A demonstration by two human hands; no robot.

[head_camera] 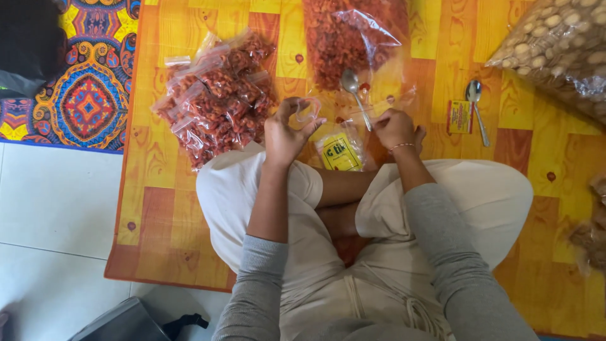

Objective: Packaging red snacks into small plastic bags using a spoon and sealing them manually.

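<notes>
I sit cross-legged on an orange wood-pattern mat (158,208). My left hand (285,134) pinches one end of a small clear plastic bag (307,111), empty as far as I can see. My right hand (394,128) is closed and grips a metal spoon (355,92), whose bowl points away from me toward a large clear bag of reddish snacks (344,38). Between my hands lies a flat stack of small bags with a yellow label (339,151).
A heap of small filled snack packets (218,95) lies at my left. A second spoon (476,107) and a small red-yellow packet (461,117) lie to the right. A big bag of pale round snacks (562,44) fills the top right. White tile floor is at left.
</notes>
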